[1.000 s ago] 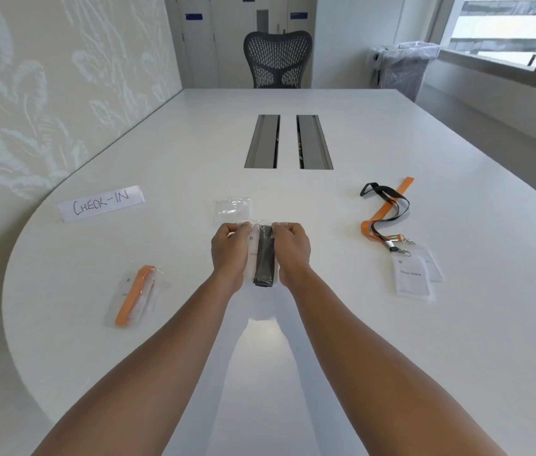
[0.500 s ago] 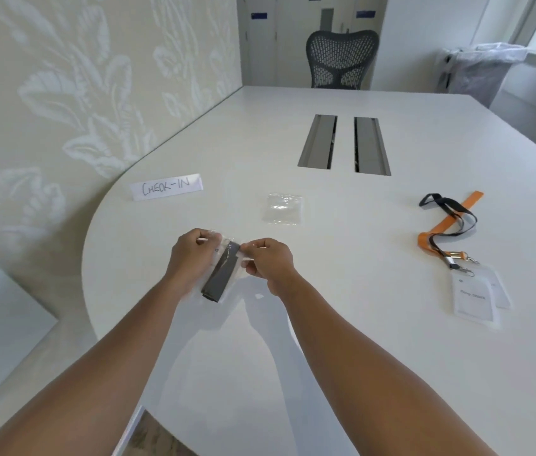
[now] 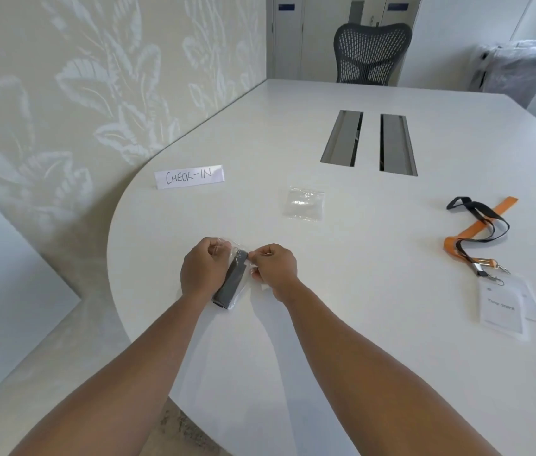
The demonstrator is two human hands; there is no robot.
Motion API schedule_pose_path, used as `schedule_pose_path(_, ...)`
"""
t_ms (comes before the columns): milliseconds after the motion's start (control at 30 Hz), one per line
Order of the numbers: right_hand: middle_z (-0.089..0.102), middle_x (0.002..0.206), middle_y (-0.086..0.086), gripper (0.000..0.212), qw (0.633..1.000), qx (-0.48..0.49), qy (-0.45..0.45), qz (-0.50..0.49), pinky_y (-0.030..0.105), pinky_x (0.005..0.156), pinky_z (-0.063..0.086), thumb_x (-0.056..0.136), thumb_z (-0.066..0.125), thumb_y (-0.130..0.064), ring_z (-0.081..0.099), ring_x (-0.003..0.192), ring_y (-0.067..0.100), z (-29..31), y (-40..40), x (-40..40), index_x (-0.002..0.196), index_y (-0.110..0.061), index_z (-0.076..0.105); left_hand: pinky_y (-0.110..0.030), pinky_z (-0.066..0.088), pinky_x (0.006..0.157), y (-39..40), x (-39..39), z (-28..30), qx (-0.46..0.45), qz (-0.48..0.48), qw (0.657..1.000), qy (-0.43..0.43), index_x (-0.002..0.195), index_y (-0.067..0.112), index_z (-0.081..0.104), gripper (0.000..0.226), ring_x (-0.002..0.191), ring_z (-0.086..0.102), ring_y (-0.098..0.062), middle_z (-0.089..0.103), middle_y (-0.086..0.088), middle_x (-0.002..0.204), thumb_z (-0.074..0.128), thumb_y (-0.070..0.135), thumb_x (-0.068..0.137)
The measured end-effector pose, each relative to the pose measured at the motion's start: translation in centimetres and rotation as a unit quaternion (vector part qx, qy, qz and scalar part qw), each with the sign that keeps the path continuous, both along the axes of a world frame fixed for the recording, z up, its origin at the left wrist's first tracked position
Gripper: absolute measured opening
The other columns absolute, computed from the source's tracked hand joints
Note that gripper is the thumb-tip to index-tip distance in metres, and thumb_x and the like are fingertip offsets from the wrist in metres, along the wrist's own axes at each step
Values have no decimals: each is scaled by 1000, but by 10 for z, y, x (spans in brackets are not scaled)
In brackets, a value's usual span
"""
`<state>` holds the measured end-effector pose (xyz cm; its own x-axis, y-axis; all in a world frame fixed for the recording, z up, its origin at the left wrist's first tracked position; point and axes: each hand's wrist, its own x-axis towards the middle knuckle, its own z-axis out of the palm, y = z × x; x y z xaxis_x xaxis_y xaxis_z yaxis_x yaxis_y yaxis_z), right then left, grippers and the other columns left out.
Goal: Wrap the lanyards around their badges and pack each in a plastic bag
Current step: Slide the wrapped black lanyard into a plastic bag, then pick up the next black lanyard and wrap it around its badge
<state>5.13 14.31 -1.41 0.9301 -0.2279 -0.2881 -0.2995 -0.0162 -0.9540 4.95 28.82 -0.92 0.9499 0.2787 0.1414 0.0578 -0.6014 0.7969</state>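
head view: left hand [image 3: 201, 271] and right hand [image 3: 273, 268] pinch the bagged black lanyard [image 3: 232, 281].

A folded paper sign [image 3: 189, 176] standing on the table [image 3: 342, 291] reads "CHECK-IN" in handwriting. The badge [image 3: 501, 307] bears a name, too blurred to read.

The left hand [image 3: 201, 271] covers the near side of the bagged badge [image 3: 231, 284] beneath its fingers [image 3: 215, 255]; the right hand's [image 3: 273, 268] fingertips are curled out of sight; the print on the loose badge [image 3: 501, 306], well right of the fingers, is too blurred to read.
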Motion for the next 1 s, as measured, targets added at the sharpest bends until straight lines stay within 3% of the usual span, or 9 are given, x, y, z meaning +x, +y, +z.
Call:
schedule_pose_path(133,70,82,0,11,993,-118,-14,18,33,53,58,83,71,-24,67,67,21,1,1,1,75,-20,65,-37,46,82,-4,-2,-6,57,3,998,-35,119,18,65,28,109,56,-26,65,-5,113,54,33,98)
schedule_pose_path(200,70,84,-3,8,987,-154,-15,29,38,63,61,83,68,-26,69,73,22,1,2,2,77,-22,66,-40,46,82,-5,-3,-9,99,8,994,-47,122,17,64,30,111,51,-31,60,-9,113,56,34,98)
schedule_pose_path(300,67,83,-9,8,982,-187,-17,33,35,70,60,83,66,-30,67,77,17,1,1,3,78,-24,67,-46,45,85,-7,-2,-11,155,13,986,-61,123,15,65,31,111,49,-36,58,-13,116,61,30,96)
schedule_pose_path(567,67,92,-7,18,981,-189,-18,36,33,77,57,85,63,-39,64,85,16,2,-4,7,88,-21,66,-42,37,89,-22,8,8,168,19,983,-70,122,20,64,32,115,46,-32,56,-8,119,62,34,93)
schedule_pose_path(733,67,101,-4,26,979,-200,-18,44,36,84,55,88,62,-39,64,93,17,4,-15,7,100,-17,67,-41,39,92,-35,11,14,178,-19,982,-66,113,24,67,24,114,47,-29,57,-4,117,62,36,93)
schedule_pose_path(1000,69,101,-2,24,980,-194,-31,14,38,85,56,89,62,-36,65,93,19,11,-47,3,99,-14,66,-40,44,87,-65,13,15,169,-74,981,-66,97,25,71,14,109,49,-28,62,0,107,62,34,92)
